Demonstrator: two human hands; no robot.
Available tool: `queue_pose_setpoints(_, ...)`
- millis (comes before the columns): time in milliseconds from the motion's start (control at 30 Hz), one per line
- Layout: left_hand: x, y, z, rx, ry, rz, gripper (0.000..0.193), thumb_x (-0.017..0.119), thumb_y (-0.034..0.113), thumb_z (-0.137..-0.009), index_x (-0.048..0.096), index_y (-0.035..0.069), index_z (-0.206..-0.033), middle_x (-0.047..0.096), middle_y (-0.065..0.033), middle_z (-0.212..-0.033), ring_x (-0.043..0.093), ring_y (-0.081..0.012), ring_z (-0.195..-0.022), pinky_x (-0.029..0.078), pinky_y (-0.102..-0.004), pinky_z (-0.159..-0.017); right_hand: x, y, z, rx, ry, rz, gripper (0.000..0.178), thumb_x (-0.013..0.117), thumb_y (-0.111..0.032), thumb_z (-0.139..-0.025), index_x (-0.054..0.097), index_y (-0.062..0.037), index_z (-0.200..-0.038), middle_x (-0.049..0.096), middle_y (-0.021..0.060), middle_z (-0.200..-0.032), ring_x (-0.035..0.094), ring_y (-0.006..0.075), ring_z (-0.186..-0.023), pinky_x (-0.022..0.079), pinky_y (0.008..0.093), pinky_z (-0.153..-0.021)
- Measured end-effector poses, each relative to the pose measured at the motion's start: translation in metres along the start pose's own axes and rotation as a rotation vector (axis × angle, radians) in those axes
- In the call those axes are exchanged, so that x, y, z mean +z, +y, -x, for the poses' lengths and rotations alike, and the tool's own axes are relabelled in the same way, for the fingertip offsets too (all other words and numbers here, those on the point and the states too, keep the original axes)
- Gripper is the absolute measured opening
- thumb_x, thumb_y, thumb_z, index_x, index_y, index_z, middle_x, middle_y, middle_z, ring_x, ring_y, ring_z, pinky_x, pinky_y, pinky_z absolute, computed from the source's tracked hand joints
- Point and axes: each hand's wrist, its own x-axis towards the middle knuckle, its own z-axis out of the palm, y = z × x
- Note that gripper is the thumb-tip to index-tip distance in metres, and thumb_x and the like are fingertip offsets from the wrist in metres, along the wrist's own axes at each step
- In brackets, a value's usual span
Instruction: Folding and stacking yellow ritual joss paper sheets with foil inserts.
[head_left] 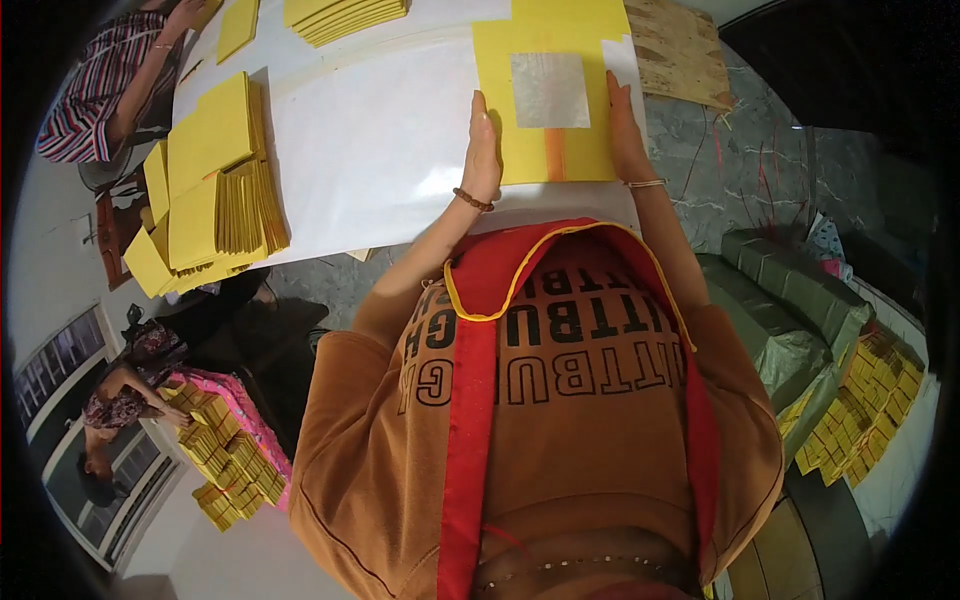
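Yellow paper sheets point(493, 60) lie near the right side of a white-covered table point(370, 150). On the sheets is a silver-grey square point(549, 90), with an orange stripe point(555, 155) running from it toward me. My left hand point(483, 150) stands along the left edge of the yellow paper, fingers stretched out and held straight. Along the right edge, my right hand point(627, 130) does the same with its fingers extended. Both palms face inward with the paper between them, and neither hand grips it. How thick the pile of sheets is, I cannot tell.
Folded yellow paper stacks point(210, 130) sit at the table's left, with another yellow stack point(345, 18) at the far edge. A person in a striped shirt point(110, 75) works at far left. Another person handles yellow bundles point(225, 450) lower left. Green wrapped packages point(775, 290) lie right.
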Motion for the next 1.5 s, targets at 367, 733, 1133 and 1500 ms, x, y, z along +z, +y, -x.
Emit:
queue_pose_setpoints(367, -0.005, 0.006, -0.004, 0.034, 0.093, 0.019, 0.064, 0.019, 0.044, -0.094, 0.014, -0.002, -0.138, 0.015, -0.0153, -0.145, 0.013, -0.0246, -0.134, 0.011, -0.0334, -0.109, -0.017, 0.025, 0.019, -0.168, 0.032, -0.029, 0.052, 0.016, -0.037, -0.097, 0.017, -0.0058, -0.14, 0.019, 0.0097, -0.145, 0.019, 0.0215, -0.132, 0.014, 0.0313, -0.108)
queue_pose_setpoints(733, -0.006, 0.004, -0.004, 0.14, 0.117, -0.216, 0.061, 0.036, 0.039, -0.09, 0.024, -0.001, -0.135, 0.022, -0.0164, -0.141, 0.02, -0.0268, -0.131, 0.016, -0.0352, -0.107, -0.009, 0.02, 0.024, -0.182, -0.035, -0.222, 0.057, 0.015, -0.041, -0.096, 0.016, -0.0031, -0.139, 0.022, 0.0094, -0.143, 0.02, 0.0202, -0.132, 0.015, 0.031, -0.108)
queue_pose_setpoints(1133, -0.01, 0.006, 0.003, 0.264, 0.187, -0.471, 0.059, 0.054, 0.033, -0.085, 0.035, 0.001, -0.131, 0.029, -0.0176, -0.138, 0.027, -0.0293, -0.127, 0.021, -0.0373, -0.105, -0.031, 0.042, 0.021, -0.271, 0.018, -0.206, 0.05, 0.036, -0.034, -0.094, 0.031, -0.0061, -0.135, 0.028, 0.0098, -0.141, 0.024, 0.0227, -0.131, 0.017, 0.035, -0.107)
queue_pose_setpoints(1500, -0.017, 0.043, 0.017, 0.748, -0.405, -1.32, 0.037, 0.064, 0.03, -0.075, 0.058, 0.013, -0.108, 0.053, -0.0045, -0.109, 0.045, -0.0229, -0.1, 0.033, -0.0346, -0.081, -0.04, 0.014, 0.039, -0.54, -0.257, 0.599, 0.019, 0.057, -0.018, -0.083, 0.064, -0.0055, -0.095, 0.06, 0.0049, -0.109, 0.042, 0.027, -0.119, 0.033, 0.0371, -0.097)
